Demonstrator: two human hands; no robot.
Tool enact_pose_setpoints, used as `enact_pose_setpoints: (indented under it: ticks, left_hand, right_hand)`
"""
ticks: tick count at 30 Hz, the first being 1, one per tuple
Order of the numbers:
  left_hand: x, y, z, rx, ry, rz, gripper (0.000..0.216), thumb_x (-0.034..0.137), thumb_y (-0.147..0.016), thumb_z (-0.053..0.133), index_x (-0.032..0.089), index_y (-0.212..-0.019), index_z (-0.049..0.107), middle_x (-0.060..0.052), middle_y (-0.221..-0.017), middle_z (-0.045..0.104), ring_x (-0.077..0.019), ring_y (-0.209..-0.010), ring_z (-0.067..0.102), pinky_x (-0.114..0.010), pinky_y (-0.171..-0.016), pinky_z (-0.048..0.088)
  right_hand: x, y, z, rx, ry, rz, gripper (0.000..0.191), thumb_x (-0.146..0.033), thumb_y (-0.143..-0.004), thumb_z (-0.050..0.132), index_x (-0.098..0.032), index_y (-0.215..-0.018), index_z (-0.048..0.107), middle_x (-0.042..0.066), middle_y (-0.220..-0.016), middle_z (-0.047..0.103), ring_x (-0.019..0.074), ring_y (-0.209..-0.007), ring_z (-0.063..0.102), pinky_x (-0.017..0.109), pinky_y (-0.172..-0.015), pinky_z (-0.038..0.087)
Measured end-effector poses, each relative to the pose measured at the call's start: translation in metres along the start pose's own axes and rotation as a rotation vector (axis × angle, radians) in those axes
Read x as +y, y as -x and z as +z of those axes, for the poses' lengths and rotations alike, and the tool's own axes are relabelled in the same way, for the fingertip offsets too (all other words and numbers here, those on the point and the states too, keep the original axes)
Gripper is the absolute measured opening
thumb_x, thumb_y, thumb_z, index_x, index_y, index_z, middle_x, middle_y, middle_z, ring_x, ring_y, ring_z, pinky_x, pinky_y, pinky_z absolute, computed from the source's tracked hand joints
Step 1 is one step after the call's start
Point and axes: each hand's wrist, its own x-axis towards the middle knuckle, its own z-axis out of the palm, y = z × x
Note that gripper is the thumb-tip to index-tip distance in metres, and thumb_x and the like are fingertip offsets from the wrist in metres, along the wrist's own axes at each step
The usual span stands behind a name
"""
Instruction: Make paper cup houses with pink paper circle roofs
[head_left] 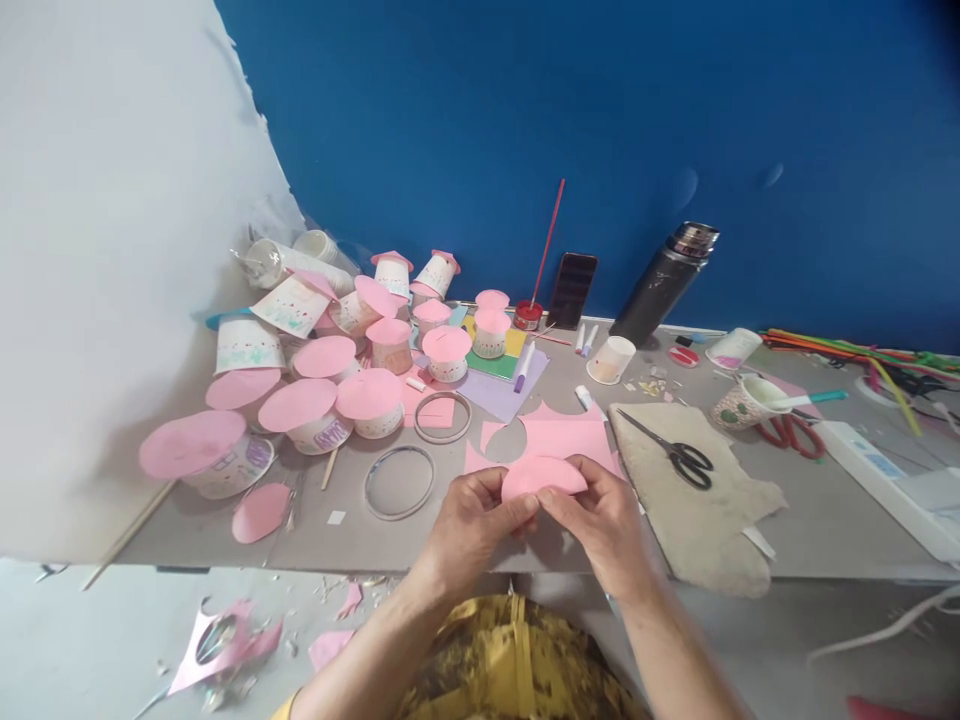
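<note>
Between my two hands is a pink paper disc, which looks folded over, with a curved top edge. My left hand pinches its left side, thumb in front. At the other side my right hand grips it with the thumb near the lower middle. Just beyond lies a pink sheet with round pieces cut out. Left of my hands are two rings on the table. Black-handled scissors rest on a beige cloth to the right.
Several paper cups with pink disc tops crowd the table's left. A dark thermos and a phone lean near the blue wall. At right are a cup with a brush and a white power strip. Paper scraps litter the floor.
</note>
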Motion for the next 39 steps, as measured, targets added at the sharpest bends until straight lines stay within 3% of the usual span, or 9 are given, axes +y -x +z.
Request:
enact_pose_setpoints:
  ticks: [6, 14, 21, 28, 33, 37, 39]
  left_hand:
    - [0.004, 0.003, 0.000, 0.005, -0.061, -0.021, 0.040, 0.049, -0.069, 0.082, 0.011, -0.074, 0.072, -0.003, -0.062, 0.062, -0.0121, -0.061, 0.049, -0.025, -0.059, 0.035]
    - [0.013, 0.003, 0.004, -0.063, -0.040, -0.022, 0.032, 0.043, -0.071, 0.081, 0.012, -0.069, 0.072, -0.004, -0.065, 0.067, -0.0137, -0.065, 0.054, -0.025, -0.064, 0.040]
    - [0.015, 0.005, 0.001, -0.067, -0.065, 0.006, 0.031, 0.043, -0.073, 0.080, 0.013, -0.069, 0.072, -0.003, -0.066, 0.067, -0.0129, -0.064, 0.054, -0.024, -0.063, 0.041]
    - [0.014, 0.008, -0.002, -0.061, -0.114, -0.003, 0.034, 0.045, -0.073, 0.079, 0.013, -0.066, 0.070, -0.003, -0.065, 0.065, -0.0135, -0.064, 0.052, -0.025, -0.063, 0.040]
    - [0.015, 0.010, -0.003, 0.012, -0.201, 0.044, 0.034, 0.045, -0.073, 0.077, 0.013, -0.068, 0.067, -0.001, -0.062, 0.059, -0.0107, -0.059, 0.043, -0.025, -0.058, 0.032]
    - [0.014, 0.011, -0.003, 0.067, -0.260, 0.098, 0.033, 0.043, -0.073, 0.077, 0.013, -0.067, 0.063, 0.003, -0.059, 0.049, -0.0087, -0.058, 0.037, -0.023, -0.054, 0.028]
    - [0.014, 0.012, -0.004, 0.033, -0.228, 0.117, 0.032, 0.043, -0.074, 0.078, 0.013, -0.072, 0.066, 0.002, -0.064, 0.054, -0.0102, -0.061, 0.044, -0.023, -0.058, 0.035]
  right_hand:
    - [0.005, -0.003, 0.002, -0.047, -0.141, 0.051, 0.035, -0.044, -0.079, 0.085, -0.017, -0.092, 0.066, -0.002, -0.072, 0.065, 0.0114, -0.063, 0.055, 0.022, -0.056, 0.044]
    - [-0.011, -0.006, 0.003, -0.221, -0.359, 0.103, 0.031, -0.040, -0.076, 0.086, -0.015, -0.084, 0.069, 0.000, -0.067, 0.064, 0.0128, -0.062, 0.057, 0.025, -0.060, 0.045]
    - [-0.012, -0.006, -0.004, -0.218, -0.313, 0.145, 0.035, -0.039, -0.074, 0.087, -0.015, -0.095, 0.071, 0.001, -0.078, 0.066, 0.0118, -0.066, 0.058, 0.022, -0.056, 0.040]
    - [-0.007, -0.001, -0.005, -0.201, -0.273, 0.105, 0.035, -0.038, -0.073, 0.089, -0.018, -0.094, 0.070, 0.000, -0.079, 0.069, 0.0132, -0.068, 0.061, 0.024, -0.062, 0.048]
    - [-0.014, 0.003, -0.020, -0.036, -0.069, -0.092, 0.039, -0.040, -0.081, 0.084, -0.024, -0.113, 0.067, 0.005, -0.104, 0.072, 0.0164, -0.085, 0.064, 0.026, -0.070, 0.051]
    - [-0.021, 0.008, -0.025, 0.016, 0.246, -0.288, 0.015, -0.034, -0.086, 0.077, -0.023, -0.094, 0.071, 0.009, -0.126, 0.066, 0.0188, -0.097, 0.064, 0.029, -0.080, 0.051]
    - [-0.020, 0.010, -0.025, 0.024, 0.331, -0.380, 0.004, -0.023, -0.086, 0.074, -0.024, -0.088, 0.070, 0.007, -0.128, 0.063, 0.0207, -0.108, 0.062, 0.032, -0.090, 0.050]
